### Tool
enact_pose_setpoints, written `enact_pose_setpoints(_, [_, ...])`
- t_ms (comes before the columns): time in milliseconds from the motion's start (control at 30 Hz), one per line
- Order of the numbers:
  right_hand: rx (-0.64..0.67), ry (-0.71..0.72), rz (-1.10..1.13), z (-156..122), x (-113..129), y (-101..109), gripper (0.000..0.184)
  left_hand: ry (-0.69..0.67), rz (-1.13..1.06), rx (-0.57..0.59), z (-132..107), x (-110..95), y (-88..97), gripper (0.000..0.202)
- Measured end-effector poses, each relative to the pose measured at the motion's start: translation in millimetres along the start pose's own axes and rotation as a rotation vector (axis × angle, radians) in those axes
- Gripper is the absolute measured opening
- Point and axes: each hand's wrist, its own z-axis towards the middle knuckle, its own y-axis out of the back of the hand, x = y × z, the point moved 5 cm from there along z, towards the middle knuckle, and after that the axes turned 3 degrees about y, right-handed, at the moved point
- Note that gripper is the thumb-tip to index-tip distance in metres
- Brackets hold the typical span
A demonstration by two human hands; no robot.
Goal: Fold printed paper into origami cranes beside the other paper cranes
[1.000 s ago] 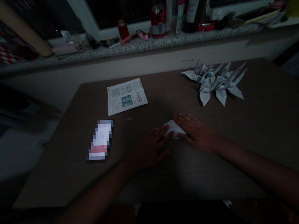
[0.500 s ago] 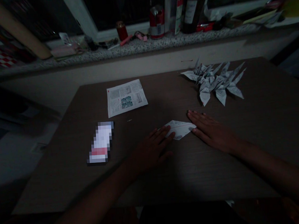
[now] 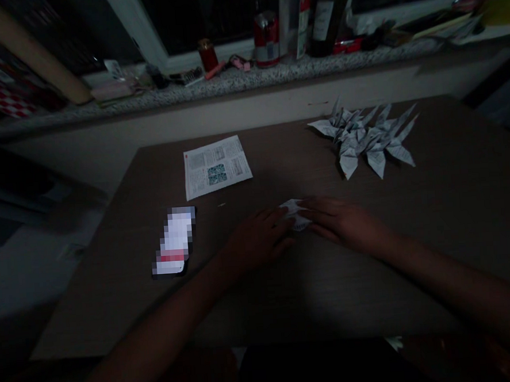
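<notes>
A small folded piece of printed paper (image 3: 298, 218) lies on the table between my two hands, partly hidden under the fingers. My left hand (image 3: 260, 234) lies over its left part, fingers stretched out and pressing down. From the other side my right hand (image 3: 347, 220) covers the right part, also with extended fingers. Neither hand is closed around the paper. Beyond my right hand stand several folded paper cranes (image 3: 366, 141) in a cluster. A flat printed sheet (image 3: 216, 167) rests further back on the left.
A phone (image 3: 174, 242) with a lit, blurred screen lies left of my left arm. The brown table (image 3: 262, 311) meets a wall below a stone sill (image 3: 231, 86). On the sill stand a red can (image 3: 266, 40), a dark bottle (image 3: 322, 25) and a small jar (image 3: 207, 55).
My right hand has slid left from the paper's right tip onto the paper itself. My left hand stays over the left part. Cranes, sheet and phone lie as before.
</notes>
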Motion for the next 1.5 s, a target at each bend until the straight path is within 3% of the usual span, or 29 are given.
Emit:
enact_pose_setpoints(167, [0.002,-0.028,0.042,2,-3,-13,0.036,-0.045,-0.07,-0.025,8,-2,-3.9,0.043])
enact_pose_setpoints(433, [0.0,-0.001,0.096,-3,-7,-11,0.032,-0.077,-0.162,-0.075,6,-1,-10.8,0.037])
enact_pose_setpoints(667, [-0.012,0.003,0.108,-4,-4,-9,0.03,-0.047,-0.187,-0.056,4,-3,-8.8,0.036])
enact_pose_setpoints(1033, [-0.116,0.0,0.216,-1,-3,-8,0.02,-0.015,-0.205,-0.196,12,3,-16.2,0.019])
enact_pose_setpoints(1500, [-0.145,-0.003,0.225,-1,-2,-10,0.014,0.015,-0.195,-0.275,14,3,-19.6,0.017])
